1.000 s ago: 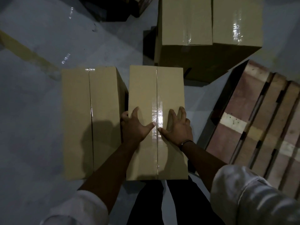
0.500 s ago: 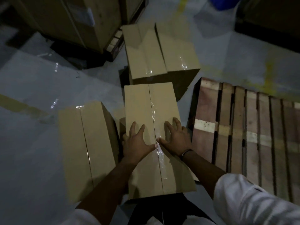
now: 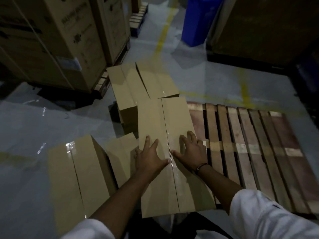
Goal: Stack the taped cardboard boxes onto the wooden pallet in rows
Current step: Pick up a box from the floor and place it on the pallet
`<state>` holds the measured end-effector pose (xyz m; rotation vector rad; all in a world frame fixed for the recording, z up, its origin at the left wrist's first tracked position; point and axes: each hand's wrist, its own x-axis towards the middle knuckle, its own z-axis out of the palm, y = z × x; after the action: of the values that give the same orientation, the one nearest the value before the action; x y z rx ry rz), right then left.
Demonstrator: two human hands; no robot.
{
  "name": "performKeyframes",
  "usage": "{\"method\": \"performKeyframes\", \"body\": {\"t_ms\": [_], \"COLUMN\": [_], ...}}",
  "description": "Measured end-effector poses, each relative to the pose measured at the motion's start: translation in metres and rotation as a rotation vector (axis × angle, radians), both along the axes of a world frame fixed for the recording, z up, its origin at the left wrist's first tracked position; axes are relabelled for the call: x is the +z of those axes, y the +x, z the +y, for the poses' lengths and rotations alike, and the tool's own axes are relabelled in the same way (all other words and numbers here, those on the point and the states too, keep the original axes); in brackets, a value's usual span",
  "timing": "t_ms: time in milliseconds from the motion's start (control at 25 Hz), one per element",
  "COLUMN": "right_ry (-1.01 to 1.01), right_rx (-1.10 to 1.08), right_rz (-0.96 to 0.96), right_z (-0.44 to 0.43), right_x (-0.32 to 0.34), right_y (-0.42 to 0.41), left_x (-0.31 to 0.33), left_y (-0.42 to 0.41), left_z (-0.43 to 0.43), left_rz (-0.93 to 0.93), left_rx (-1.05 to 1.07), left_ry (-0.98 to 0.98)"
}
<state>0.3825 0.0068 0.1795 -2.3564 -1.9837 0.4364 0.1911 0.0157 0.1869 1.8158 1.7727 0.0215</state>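
Note:
I hold a long taped cardboard box in front of me, its right edge over the left side of the wooden pallet. My left hand lies spread on its top with the outer fingers over the left edge. My right hand mirrors it, fingertips curled over the right edge, thumb by the tape seam. The pallet's slats are bare. Another taped box sits on the floor to the left, and two more lie behind the held one.
A smaller cardboard piece stands between the left box and the held one. Tall printed cartons on pallets fill the back left. A blue bin and a dark bulky load stand at the back right. Yellow lines mark the grey floor.
The box has come up from beside the left floor box and shifted right toward the pallet. My view has risen, showing the whole pallet and the far cartons. Both hands keep their hold.

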Motion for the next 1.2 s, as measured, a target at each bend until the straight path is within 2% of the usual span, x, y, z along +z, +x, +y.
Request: {"method": "performKeyframes", "body": {"t_ms": [280, 640, 840, 1200], "right_ry": [0.02, 0.035, -0.076, -0.151], "right_rx": [-0.115, -0.264, -0.341, -0.313], "right_rz": [0.025, 0.122, 0.203, 0.12], "right_z": [-0.037, -0.081, -0.067, 0.0], "right_x": [0.012, 0.033, 0.039, 0.045], "right_y": [0.074, 0.197, 0.249, 0.304], "left_x": [0.01, 0.04, 0.046, 0.039], "left_y": [0.075, 0.199, 0.252, 0.306], "left_z": [-0.014, -0.042, -0.039, 0.016], "left_rz": [0.05, 0.076, 0.086, 0.001], "left_rx": [-0.165, -0.198, -0.178, -0.118], "left_ry": [0.018, 0.073, 0.012, -0.077]}}
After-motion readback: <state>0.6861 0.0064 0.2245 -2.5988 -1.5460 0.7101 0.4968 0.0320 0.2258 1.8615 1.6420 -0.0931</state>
